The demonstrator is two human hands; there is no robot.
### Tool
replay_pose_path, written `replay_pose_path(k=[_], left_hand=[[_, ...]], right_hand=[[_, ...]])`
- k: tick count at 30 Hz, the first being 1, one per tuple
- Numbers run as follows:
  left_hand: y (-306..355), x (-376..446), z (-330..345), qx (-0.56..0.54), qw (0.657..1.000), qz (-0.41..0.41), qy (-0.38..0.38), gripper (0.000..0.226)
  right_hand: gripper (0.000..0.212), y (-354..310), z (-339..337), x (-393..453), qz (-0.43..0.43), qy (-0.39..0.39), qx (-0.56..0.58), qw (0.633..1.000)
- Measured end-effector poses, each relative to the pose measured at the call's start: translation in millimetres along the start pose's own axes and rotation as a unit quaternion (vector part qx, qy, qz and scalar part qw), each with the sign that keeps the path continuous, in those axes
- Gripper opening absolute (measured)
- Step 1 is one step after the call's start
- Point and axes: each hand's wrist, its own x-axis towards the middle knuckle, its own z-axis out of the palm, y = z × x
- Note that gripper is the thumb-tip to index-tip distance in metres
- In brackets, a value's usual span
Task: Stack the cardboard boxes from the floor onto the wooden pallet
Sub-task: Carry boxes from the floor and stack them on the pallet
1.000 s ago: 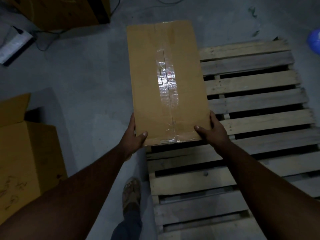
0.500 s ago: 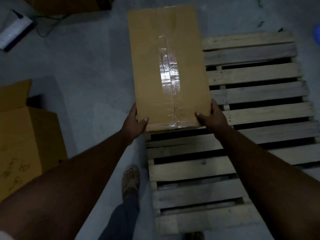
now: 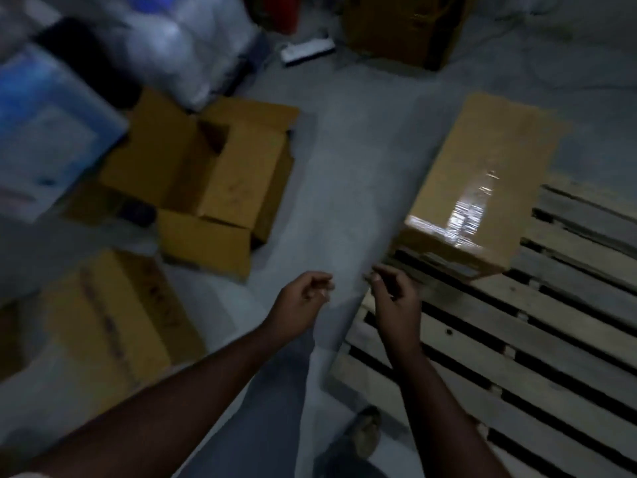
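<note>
A taped, closed cardboard box (image 3: 482,181) lies on the near-left corner of the wooden pallet (image 3: 537,343), with its far end reaching beyond the pallet's edge. My left hand (image 3: 303,301) and my right hand (image 3: 393,298) hover in front of it, both empty with loosely curled fingers, apart from the box. On the floor to the left sit an open cardboard box (image 3: 213,181) with its flaps spread and a closed cardboard box (image 3: 110,326) nearer to me. The picture is blurred by motion.
A blue and white wrapped bundle (image 3: 44,125) and pale plastic-wrapped goods (image 3: 179,39) stand at the far left. Another brown box (image 3: 406,25) and a white flat object (image 3: 306,50) lie at the back. My foot (image 3: 365,429) is on the grey floor beside the pallet.
Both hands have let go of the taped box, which now rests on the pallet. The view has swung left, bringing the floor boxes into sight.
</note>
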Motion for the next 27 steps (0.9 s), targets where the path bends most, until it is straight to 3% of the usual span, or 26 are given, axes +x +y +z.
replay_pose_path(k=[5, 9, 12, 15, 19, 22, 26, 27], left_hand=[[-55.6, -133.9, -97.2, -0.094, 0.985, -0.084, 0.12, 0.02], [-104.9, -205.2, -168.3, -0.18, 0.954, -0.13, 0.202, 0.02], [-154.9, -241.6, -225.6, -0.236, 0.929, -0.148, 0.245, 0.019], [-217.2, -273.1, -286.5, -0.249, 0.913, -0.163, 0.28, 0.019], [-311.7, -292.3, -362.4, -0.248, 0.89, -0.205, 0.323, 0.02], [-389.0, -283.5, -404.3, -0.216, 0.891, -0.218, 0.333, 0.028], [-492.8, -245.7, -426.1, -0.212, 0.89, -0.228, 0.334, 0.015], [-515.8, -236.3, -426.2, -0.21, 0.886, -0.228, 0.346, 0.016]], right_hand=[[0.012, -19.8, 109.6, -104.9, 0.013, -0.152, -0.02, 0.988], [0.027, -19.5, 188.7, -177.2, 0.024, -0.242, -0.069, 0.968], [0.012, -4.7, 253.1, -224.5, 0.03, -0.296, -0.116, 0.948], [0.015, 20.5, 330.9, -264.6, 0.057, -0.324, -0.163, 0.93], [0.015, 64.4, 446.7, -305.0, 0.084, -0.339, -0.191, 0.917], [0.018, 121.4, 524.3, -315.9, 0.084, -0.372, -0.209, 0.9], [0.017, 222.5, 590.6, -297.0, 0.082, -0.398, -0.232, 0.884], [0.028, 237.6, 604.7, -290.9, 0.062, -0.41, -0.248, 0.875]])
